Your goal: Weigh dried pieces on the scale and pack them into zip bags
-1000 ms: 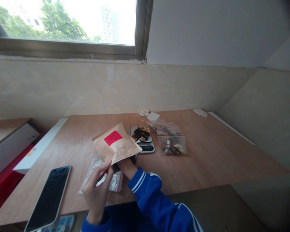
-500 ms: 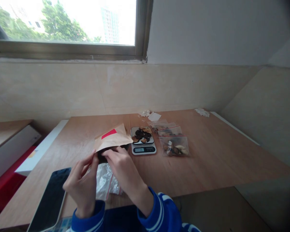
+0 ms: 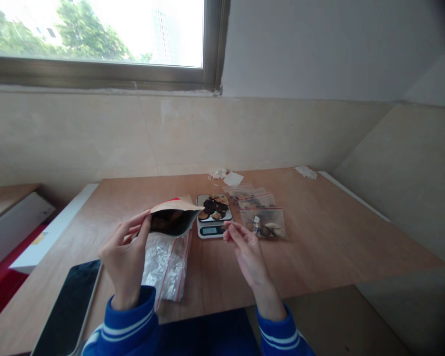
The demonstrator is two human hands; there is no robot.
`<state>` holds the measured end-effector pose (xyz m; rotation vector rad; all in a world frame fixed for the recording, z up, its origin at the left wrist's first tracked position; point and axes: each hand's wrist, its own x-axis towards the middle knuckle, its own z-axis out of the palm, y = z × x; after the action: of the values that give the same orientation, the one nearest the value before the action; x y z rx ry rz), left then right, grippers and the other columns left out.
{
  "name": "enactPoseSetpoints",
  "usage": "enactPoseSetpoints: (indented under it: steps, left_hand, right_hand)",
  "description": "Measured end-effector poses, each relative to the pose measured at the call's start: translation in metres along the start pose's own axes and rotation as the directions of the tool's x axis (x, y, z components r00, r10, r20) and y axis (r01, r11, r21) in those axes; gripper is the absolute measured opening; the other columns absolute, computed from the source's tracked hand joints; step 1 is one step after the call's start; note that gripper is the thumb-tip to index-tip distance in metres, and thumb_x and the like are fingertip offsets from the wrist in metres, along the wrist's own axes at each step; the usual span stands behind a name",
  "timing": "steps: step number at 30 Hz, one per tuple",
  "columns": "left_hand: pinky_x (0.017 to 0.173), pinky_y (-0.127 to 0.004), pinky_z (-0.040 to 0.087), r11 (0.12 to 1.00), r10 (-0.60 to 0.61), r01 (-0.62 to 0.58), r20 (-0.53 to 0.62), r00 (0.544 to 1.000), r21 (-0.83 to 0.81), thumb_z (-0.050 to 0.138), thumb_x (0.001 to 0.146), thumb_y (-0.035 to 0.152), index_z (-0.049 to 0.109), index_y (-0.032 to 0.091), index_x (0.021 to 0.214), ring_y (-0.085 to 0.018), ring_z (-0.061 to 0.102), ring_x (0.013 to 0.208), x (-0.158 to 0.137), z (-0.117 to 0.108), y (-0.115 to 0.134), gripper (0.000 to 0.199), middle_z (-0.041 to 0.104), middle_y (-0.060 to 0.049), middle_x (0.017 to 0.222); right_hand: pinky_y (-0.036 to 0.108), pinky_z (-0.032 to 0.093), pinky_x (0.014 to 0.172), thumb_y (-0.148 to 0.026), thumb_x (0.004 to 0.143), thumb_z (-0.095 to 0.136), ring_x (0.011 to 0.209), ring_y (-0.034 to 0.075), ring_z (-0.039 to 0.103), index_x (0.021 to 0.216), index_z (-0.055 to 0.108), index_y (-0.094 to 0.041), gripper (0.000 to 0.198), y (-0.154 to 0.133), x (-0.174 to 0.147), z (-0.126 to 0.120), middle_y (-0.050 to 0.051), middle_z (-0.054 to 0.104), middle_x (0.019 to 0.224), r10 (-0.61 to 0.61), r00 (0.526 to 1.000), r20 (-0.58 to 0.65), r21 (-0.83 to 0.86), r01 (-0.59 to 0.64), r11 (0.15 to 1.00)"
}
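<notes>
A brown kraft paper bag (image 3: 183,203) with a red label is tilted, its dark mouth gaping toward me. My left hand (image 3: 124,252) is closed on the left edge of that mouth. Just right of the small digital kitchen scale (image 3: 203,231), my right hand (image 3: 246,249) has thumb and fingers pinched together; whatever is between the fingertips is too small to make out. Dark and tan dried slices (image 3: 212,205) lie on the scale's platform. Below the paper bag lie clear zip bags (image 3: 166,262) with red seal lines.
Filled zip bags (image 3: 263,217) lie right of the scale. Behind it are white crumbs (image 3: 219,173) and a square of paper (image 3: 233,178). A phone or tablet (image 3: 68,301) rests at the table's left front. The wooden table (image 3: 337,237) meets a tiled wall beneath a window.
My right hand has come out of the paper bag and moved right, beside the scale. The bag's mouth has tipped more toward me, still in my left hand.
</notes>
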<state>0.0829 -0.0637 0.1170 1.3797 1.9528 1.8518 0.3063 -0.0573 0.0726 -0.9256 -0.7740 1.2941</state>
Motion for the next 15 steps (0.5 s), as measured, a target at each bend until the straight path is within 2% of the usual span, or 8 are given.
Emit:
enactPoseSetpoints:
  steps: [6, 9, 12, 15]
  left_hand:
    - [0.066, -0.026, 0.055, 1.000, -0.017, 0.017, 0.002, 1.000, -0.008, 0.070, 0.078, 0.043, 0.077, 0.020, 0.095, -0.015, 0.066, 0.071, -0.004, -0.003, -0.001, 0.030, 0.074, -0.005, 0.090]
    - [0.066, -0.026, 0.055, 1.000, -0.023, 0.023, 0.014, 1.000, 0.001, 0.071, 0.078, 0.044, 0.077, 0.019, 0.096, -0.015, 0.066, 0.071, -0.005, -0.005, -0.003, 0.031, 0.074, -0.005, 0.089]
    - [0.067, -0.025, 0.055, 1.000, -0.011, 0.011, 0.021, 1.000, -0.013, 0.070, 0.078, 0.043, 0.077, 0.019, 0.096, -0.014, 0.066, 0.071, -0.006, -0.007, -0.005, 0.030, 0.074, -0.004, 0.088]
    - [0.069, -0.025, 0.056, 1.000, 0.001, 0.000, 0.028, 1.000, -0.029, 0.071, 0.078, 0.042, 0.077, 0.019, 0.095, -0.014, 0.066, 0.072, -0.007, -0.008, -0.008, 0.029, 0.073, -0.004, 0.088]
  right_hand:
    - [0.027, 0.048, 0.063, -0.049, 0.066, 0.082, 0.067, 0.015, 0.061, 0.087, 0.075, -0.016, 0.039, 0.012, 0.003, -0.005, 0.004, 0.069, 0.072, 0.070, 0.997, -0.021, -0.009, -0.070, 0.997]
    - [0.026, 0.047, 0.059, -0.052, 0.060, 0.084, 0.063, 0.014, 0.060, 0.080, 0.072, -0.016, 0.043, 0.023, 0.019, -0.020, 0.003, 0.068, 0.068, 0.020, 0.989, -0.145, -0.099, -0.035, 0.994]
    - [0.026, 0.045, 0.054, -0.057, 0.052, 0.084, 0.058, 0.015, 0.059, 0.075, 0.069, -0.015, 0.050, 0.033, 0.046, -0.039, 0.004, 0.067, 0.064, -0.068, 0.960, -0.271, -0.214, 0.009, 0.977]
    - [0.027, 0.045, 0.053, -0.058, 0.052, 0.081, 0.056, 0.016, 0.059, 0.071, 0.067, -0.015, 0.049, 0.041, 0.076, -0.056, 0.004, 0.066, 0.062, -0.113, 0.957, -0.268, -0.329, 0.020, 0.944]
